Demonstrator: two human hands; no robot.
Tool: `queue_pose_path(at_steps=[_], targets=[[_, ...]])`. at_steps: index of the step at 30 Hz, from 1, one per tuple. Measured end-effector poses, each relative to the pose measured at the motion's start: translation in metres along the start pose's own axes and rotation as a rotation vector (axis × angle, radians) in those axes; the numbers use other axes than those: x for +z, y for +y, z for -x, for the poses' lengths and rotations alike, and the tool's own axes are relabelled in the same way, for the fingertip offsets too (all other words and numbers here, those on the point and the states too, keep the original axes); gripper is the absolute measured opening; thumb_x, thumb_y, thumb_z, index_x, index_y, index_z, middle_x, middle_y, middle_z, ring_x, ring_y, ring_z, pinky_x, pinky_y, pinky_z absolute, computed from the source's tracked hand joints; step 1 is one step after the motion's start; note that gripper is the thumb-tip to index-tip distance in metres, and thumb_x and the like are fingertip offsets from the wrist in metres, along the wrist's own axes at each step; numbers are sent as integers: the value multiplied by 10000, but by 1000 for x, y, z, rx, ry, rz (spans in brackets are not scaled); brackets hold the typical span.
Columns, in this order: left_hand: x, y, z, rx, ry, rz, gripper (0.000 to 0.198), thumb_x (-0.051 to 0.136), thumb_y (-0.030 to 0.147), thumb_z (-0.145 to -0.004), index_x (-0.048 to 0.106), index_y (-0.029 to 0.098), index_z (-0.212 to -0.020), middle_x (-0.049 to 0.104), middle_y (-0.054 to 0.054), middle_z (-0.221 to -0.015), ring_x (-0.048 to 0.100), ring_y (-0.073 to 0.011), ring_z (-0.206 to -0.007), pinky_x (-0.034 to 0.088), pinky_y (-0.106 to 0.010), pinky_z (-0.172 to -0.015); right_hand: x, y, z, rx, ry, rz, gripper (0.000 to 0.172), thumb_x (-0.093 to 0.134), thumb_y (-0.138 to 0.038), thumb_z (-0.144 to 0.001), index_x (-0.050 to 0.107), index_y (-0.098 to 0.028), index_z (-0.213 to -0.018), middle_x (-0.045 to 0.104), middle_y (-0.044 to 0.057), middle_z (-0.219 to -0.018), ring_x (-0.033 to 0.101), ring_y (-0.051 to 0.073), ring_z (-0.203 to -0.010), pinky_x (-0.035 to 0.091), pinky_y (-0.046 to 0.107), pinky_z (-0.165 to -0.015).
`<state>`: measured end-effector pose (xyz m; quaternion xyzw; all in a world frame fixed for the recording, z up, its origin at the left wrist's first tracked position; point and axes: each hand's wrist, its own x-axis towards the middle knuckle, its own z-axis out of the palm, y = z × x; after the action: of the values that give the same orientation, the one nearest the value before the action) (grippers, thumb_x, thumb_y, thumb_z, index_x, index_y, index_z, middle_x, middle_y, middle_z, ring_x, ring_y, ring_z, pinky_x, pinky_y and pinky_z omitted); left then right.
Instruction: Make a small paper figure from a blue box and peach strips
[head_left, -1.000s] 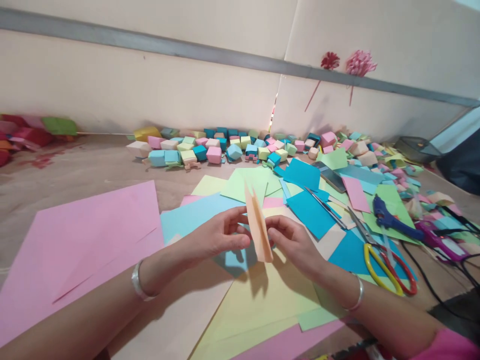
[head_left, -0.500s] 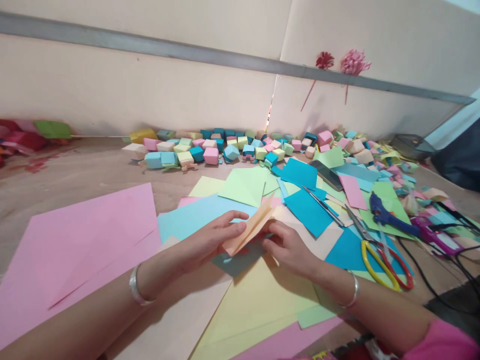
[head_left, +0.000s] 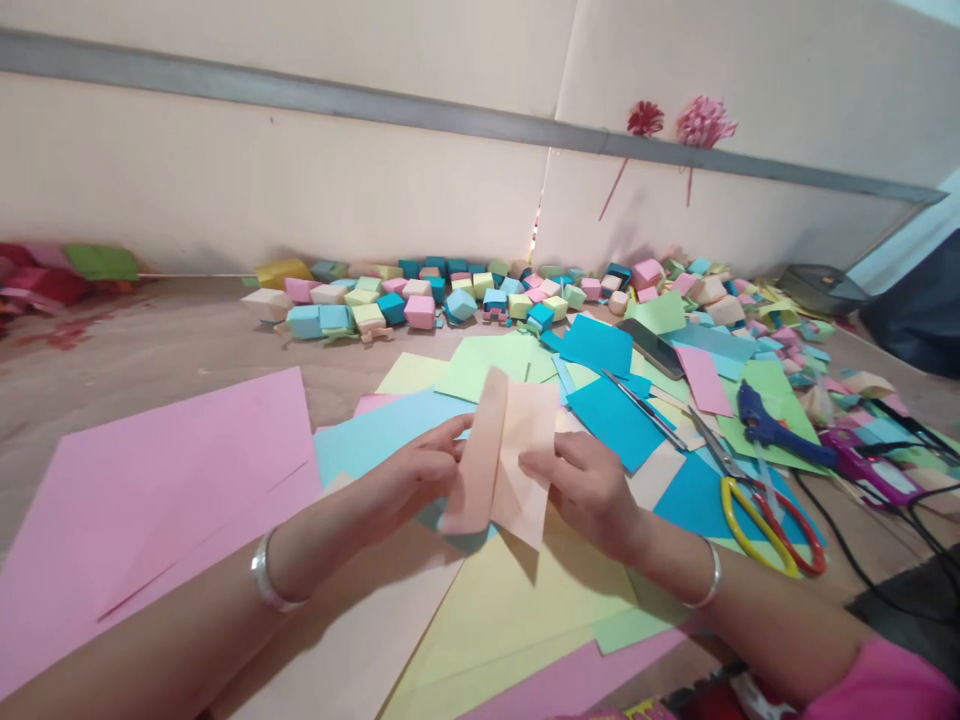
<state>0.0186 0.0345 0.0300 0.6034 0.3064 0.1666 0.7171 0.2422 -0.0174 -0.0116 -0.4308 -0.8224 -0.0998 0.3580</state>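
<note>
A pale peach sheet of paper (head_left: 529,440) with a crease down its middle is held up between my two hands, its halves spread apart. On its left edge, my left hand (head_left: 424,465) has its fingers closed, some of them hidden behind the paper. My right hand (head_left: 592,485) pinches the right half, thumb in front and fingers behind. Beneath the hands lie a large yellow sheet (head_left: 540,600), a light blue sheet (head_left: 382,425) and a pale green sheet (head_left: 480,365), overlapping one another.
A big pink sheet (head_left: 187,470) lies on the left. To the right are scissors (head_left: 757,510) with yellow and red handles, tweezers (head_left: 643,408), a dark phone (head_left: 652,348) and a glue gun (head_left: 787,435) with cables. Small paper boxes (head_left: 420,311) line the wall.
The folded peach paper has been opened out at its crease and turned to face me. My right hand has moved slightly right with its half.
</note>
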Motion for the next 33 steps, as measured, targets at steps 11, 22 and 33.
queue_pose_path(at_steps=[11,22,33], targets=[[10,14,7,-59,136,151,536,666,235,-757,558,224,-1282,674,-85,-1124,606,-270,-1051,478,-339,-831,1,-2,-1,-31,-16,-169,183,527,-132,-904,689,-191,-844,648,54,-755,595,173,-766,456,283,-651],[3,14,5,-135,311,220,206,715,336,-768,698,134,-804,699,-63,-767,624,-177,-686,499,-271,-619,-1,11,-7,287,40,-614,127,634,-179,-848,732,-228,-912,736,54,-888,670,181,-821,525,298,-698],[-12,6,-2,-15,414,209,485,746,339,-749,641,231,-1210,685,-58,-1049,632,-210,-986,540,-349,-875,12,18,-3,1009,117,-984,272,734,-368,-766,609,-171,-625,567,-21,-604,525,115,-589,420,246,-572]])
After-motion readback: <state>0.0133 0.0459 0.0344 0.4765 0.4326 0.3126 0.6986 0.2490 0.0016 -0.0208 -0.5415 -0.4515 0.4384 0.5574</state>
